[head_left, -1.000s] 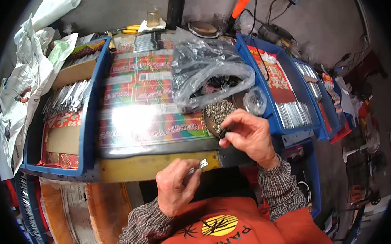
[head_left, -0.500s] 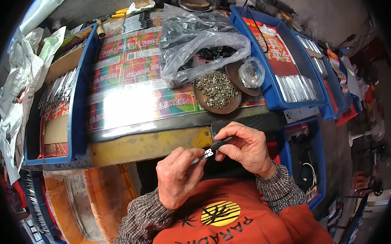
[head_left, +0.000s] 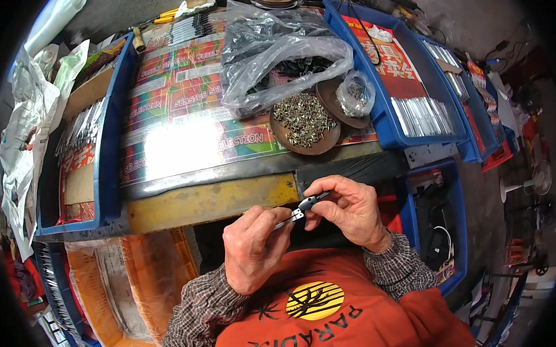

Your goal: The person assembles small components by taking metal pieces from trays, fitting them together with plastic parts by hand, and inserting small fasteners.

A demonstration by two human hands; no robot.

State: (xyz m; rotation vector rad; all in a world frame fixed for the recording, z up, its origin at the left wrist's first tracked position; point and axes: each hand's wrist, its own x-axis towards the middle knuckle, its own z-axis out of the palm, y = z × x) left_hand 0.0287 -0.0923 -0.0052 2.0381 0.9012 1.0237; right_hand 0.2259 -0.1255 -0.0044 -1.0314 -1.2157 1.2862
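My left hand [head_left: 253,246] is closed on a flat, silvery metal strip [head_left: 297,215] with small holes near its end. Opposite it, the fingers of my right hand [head_left: 352,212] pinch a small black handle-like piece [head_left: 307,203] with dark spots on its face. Strip and black piece meet end to end between my hands, just off the table's front edge; whether one sits inside the other I cannot tell. Beyond them, a round brown dish [head_left: 319,148] holds many small metal pins [head_left: 303,116]. Behind that lies a clear plastic bag [head_left: 256,100] with black pieces in it.
Blue trays with metal strips stand at the left [head_left: 108,181] and right [head_left: 435,139]. A second dish [head_left: 361,127] carries a small bag [head_left: 355,95]. More strips [head_left: 188,30] lie at the back. Below the table are an orange lined crate [head_left: 161,271] and a blue bin [head_left: 459,227].
The black piece has turned between my right fingers and now shows a lighter, spotted face. Both hands stay in nearly the same place, and the view has shifted slightly.
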